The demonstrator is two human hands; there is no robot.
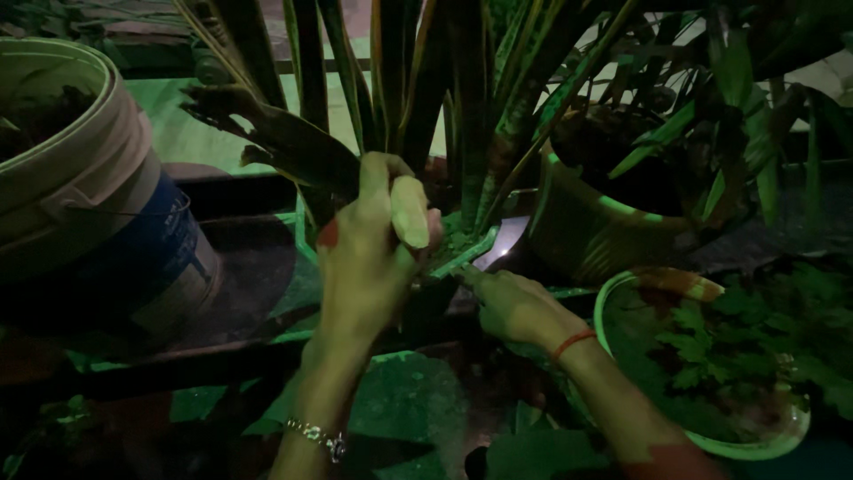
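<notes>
At the middle of the head view, in dim green light, the left hand is closed around the base of a dark, browned leaf of a tall sword-leaved plant, thumb lying flat along the top of the fist. A metal bracelet circles that wrist. Just to the right and lower, the right hand is curled around the handle of a small tool whose pale blade points up toward the plant's stems, close beside the left hand's knuckles; what kind of tool it is cannot be told. A red thread is tied at the right wrist. The plant rises from between the two hands, its pot hidden by them. To the left stands a large bucket, cream above and blue below. To the right sits a round green-rimmed pot, and nearer, at the lower right, a white-rimmed pot of lobed leafy greenery.
</notes>
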